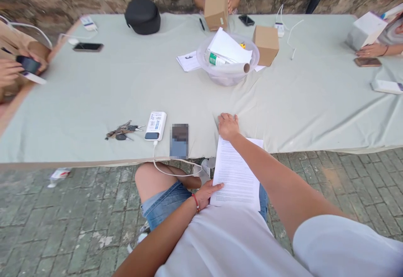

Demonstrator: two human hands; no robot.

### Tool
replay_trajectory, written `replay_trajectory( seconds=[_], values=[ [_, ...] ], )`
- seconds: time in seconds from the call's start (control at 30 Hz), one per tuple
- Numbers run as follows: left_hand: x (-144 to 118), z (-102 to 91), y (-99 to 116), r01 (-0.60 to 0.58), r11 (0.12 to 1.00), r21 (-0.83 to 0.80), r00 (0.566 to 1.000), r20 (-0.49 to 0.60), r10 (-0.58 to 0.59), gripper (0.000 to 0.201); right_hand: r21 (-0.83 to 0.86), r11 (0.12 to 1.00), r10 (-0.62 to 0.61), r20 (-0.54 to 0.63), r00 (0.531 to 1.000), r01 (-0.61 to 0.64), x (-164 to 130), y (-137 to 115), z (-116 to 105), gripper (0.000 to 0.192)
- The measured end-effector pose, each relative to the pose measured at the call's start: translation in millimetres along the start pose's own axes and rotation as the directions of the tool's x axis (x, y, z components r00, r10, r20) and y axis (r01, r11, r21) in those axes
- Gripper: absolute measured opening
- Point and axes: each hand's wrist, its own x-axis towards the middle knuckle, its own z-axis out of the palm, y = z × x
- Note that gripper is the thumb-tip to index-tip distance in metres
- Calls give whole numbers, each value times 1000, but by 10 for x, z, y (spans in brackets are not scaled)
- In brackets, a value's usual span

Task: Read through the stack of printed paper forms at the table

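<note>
Printed sheets of paper (234,180) rest partly on my lap, their far edge reaching the table edge. My left hand (210,192) grips their left side near the bottom, thumb on top and the other fingers hidden underneath. My right hand (228,126) lies palm down on the tablecloth at the papers' top edge, fingers slightly bent and apart, with my forearm crossing over the sheets. To the left of the papers are a pixelated phone-shaped object (179,141), a white power bank (155,126) with a cable, and a bunch of keys (124,131).
A clear plastic basin (226,77) with papers and a roll stands mid-table, beside a cardboard box (266,45). A black case (142,16) sits at the back left. People sit at the far side and both ends; one holds another cardboard box (215,7).
</note>
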Motion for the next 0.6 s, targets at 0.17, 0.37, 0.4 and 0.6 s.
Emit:
replay_trajectory(
  seconds=[0.17,0.37,0.4,0.6],
  values=[
    [25,18,77,42,997,-72,999,-24,-43,76,7,1000,4,15,1000,-4,2,-9,-8,52],
    [64,69,116,79,993,92,996,-41,-75,80,24,999,25,25,999,-25,5,-19,-45,52],
    [57,80,115,59,992,110,997,-47,-54,80,32,999,30,34,999,-31,7,-16,-67,52],
    [-76,88,126,-48,990,135,997,-51,55,80,99,990,98,26,995,-100,91,27,-242,48]
  ],
)
